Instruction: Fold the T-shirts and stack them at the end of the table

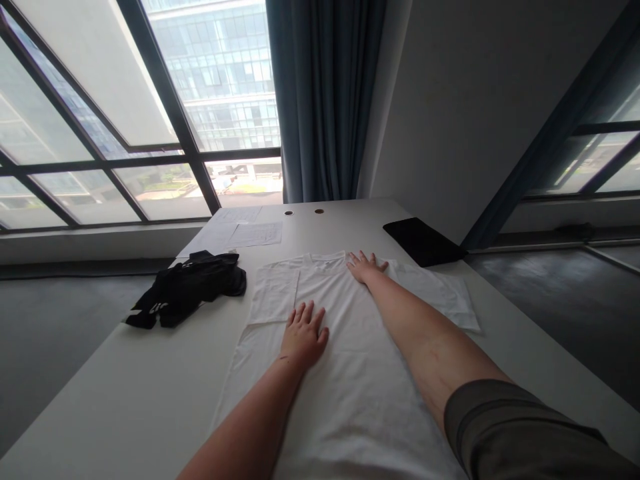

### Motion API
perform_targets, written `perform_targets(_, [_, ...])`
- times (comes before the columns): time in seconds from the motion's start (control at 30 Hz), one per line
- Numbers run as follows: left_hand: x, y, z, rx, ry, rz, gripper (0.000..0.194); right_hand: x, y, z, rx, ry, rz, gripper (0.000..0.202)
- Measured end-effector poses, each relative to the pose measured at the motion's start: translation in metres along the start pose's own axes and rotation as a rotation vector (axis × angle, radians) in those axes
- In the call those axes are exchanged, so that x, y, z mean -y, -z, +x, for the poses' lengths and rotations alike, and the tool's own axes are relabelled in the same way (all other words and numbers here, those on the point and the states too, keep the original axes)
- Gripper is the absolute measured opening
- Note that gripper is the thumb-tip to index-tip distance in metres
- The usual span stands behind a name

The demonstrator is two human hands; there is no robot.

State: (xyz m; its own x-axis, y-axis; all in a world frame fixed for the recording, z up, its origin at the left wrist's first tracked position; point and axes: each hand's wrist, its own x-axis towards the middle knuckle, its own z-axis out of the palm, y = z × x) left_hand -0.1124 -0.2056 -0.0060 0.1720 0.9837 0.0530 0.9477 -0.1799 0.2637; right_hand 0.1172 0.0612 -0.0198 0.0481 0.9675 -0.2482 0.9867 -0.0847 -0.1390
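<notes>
A white T-shirt (350,373) lies spread out on the white table, its collar at the far end. The left sleeve lies flat with its edge near my left hand, and the right sleeve extends out to the right, slightly wrinkled. My left hand (304,333) rests palm down on the shirt's left part, just below the sleeve, fingers spread. Farther up, beside the collar, my right hand (367,267) presses flat on the right shoulder with its fingers apart. Neither hand grips the cloth.
On the white table (75,407), a crumpled black garment (193,287) lies at the left and a flat black item (423,241) at the back right. Sheets of paper (255,233) lie at the back left, near two round holes. Beyond stand a blue curtain (327,100) and windows.
</notes>
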Motion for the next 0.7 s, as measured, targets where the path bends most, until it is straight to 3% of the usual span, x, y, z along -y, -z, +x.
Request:
perform_targets(0.23, [-0.003, 0.005, -0.001, 0.026, 0.022, 0.008, 0.059, -0.001, 0.001, 0.003, -0.01, -0.001, 0.011, 0.071])
perform_targets(0.47, [-0.002, 0.003, -0.001, 0.018, 0.017, -0.001, 0.059, -0.013, -0.006, -0.011, -0.125, 0.091, -0.062, 0.075])
perform_targets(0.7, [-0.002, 0.004, -0.001, 0.021, 0.017, 0.001, 0.06, -0.019, -0.006, -0.004, -0.055, -0.048, 0.0, 0.067])
